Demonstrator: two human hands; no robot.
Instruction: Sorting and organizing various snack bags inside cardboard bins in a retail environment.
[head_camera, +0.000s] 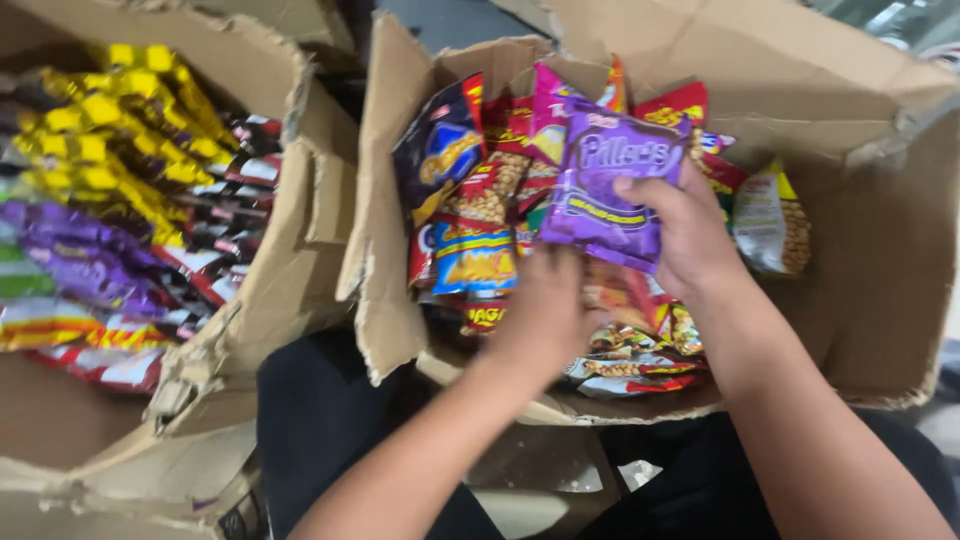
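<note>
Your right hand (690, 235) holds one purple snack packet (610, 185), fingers closed on its right edge with the thumb across the front. You hold it flat, face up, just above the heap in the torn cardboard box (880, 250), so the front stays readable and clear of the others.

Your left hand (545, 310) is pushed down into the heap of mixed snack packets (480, 220), knuckles up. Its fingers are buried among the packets; I cannot tell whether they grip one or lie spread. Judged from the wrist angle, it steadies or sorts the pile below the purple packet.

The heap holds red, blue, orange, pink and yellow-green packets, stacked loosely on edge and overlapping. At least a dozen show; an exact count is not possible because many are covered. Only the one purple packet shows in this box.

To your left stands a second cardboard box (300, 250), also torn at the rim. It holds yellow packets (110, 140) in a bunch, several purple packets (70, 250) and dark red-and-white packets (225, 215), too crowded to count. Two boxes are in view.
</note>
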